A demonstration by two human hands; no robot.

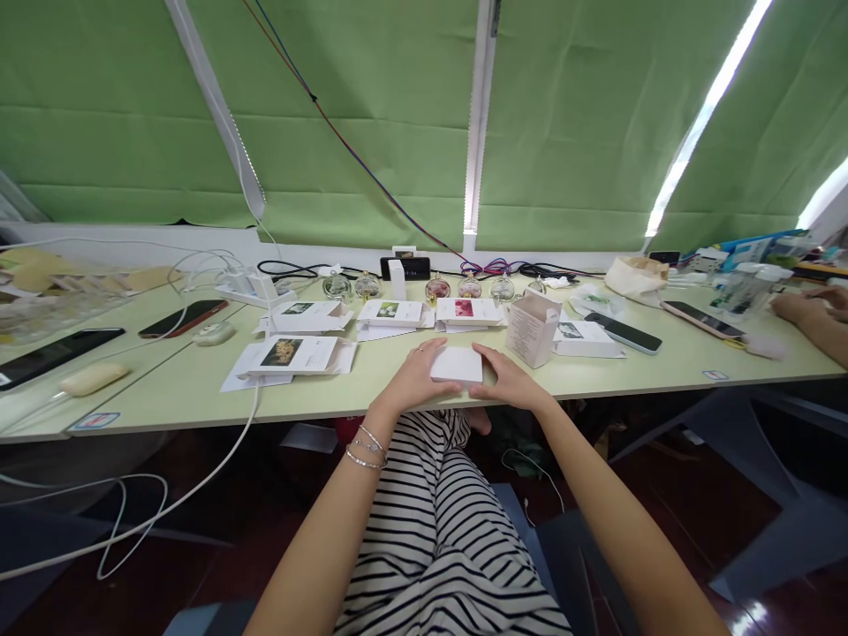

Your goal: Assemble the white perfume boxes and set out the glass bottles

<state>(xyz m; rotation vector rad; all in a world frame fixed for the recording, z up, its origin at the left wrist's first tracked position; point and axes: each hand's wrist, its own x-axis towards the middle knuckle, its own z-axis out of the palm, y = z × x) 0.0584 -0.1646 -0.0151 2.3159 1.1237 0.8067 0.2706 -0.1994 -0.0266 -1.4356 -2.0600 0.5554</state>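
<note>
At the near edge of the table, a flat white block [457,364], which looks like a stack of cards, is held between my hands. My left hand [419,375] presses on its left side, fingers behind and thumb in front. From the other side my right hand [507,378] grips it the same way. Just right of my right hand stands an open white carton [532,329] with printed text. Behind the block lies a flat white box with a pink flower picture [469,312]. Left of it is a box with a white flower picture [390,312].
Round glass bottles [437,288] stand in a row at the back, near a phone [414,268]. More picture boxes [298,353] lie at left. Another phone [623,332] and a cloth pouch [636,281] are at right. A co-worker's hand [805,307] shows far right. A white cable [255,397] hangs over the edge.
</note>
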